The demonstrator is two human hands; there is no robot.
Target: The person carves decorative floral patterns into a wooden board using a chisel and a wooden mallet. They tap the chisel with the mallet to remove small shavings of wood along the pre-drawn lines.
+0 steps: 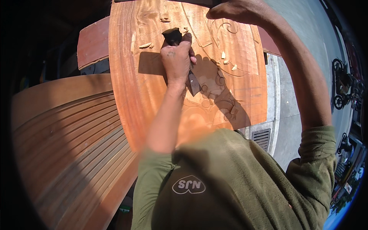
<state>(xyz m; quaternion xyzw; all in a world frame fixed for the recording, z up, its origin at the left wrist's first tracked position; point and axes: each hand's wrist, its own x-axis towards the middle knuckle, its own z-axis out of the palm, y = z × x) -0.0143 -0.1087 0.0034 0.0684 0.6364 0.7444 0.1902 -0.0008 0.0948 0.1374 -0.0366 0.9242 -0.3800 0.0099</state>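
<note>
A chisel with a black handle top and a flat, widening metal blade is gripped in my left hand. Its blade slants toward me, low over the carved lines of the wooden panel. At the upper edge, my right hand is closed round a long dark bar-like tool, raised above the panel's far end. The picture cuts off most of that tool, so its kind cannot be made out. Curled and floral outlines are cut into the panel, partly under my shadow.
Pale wood chips lie scattered on the panel. Grooved wooden boards are at the left, and a reddish board sits behind them. To the right are grey pavement with a drain grate and parked motorcycles.
</note>
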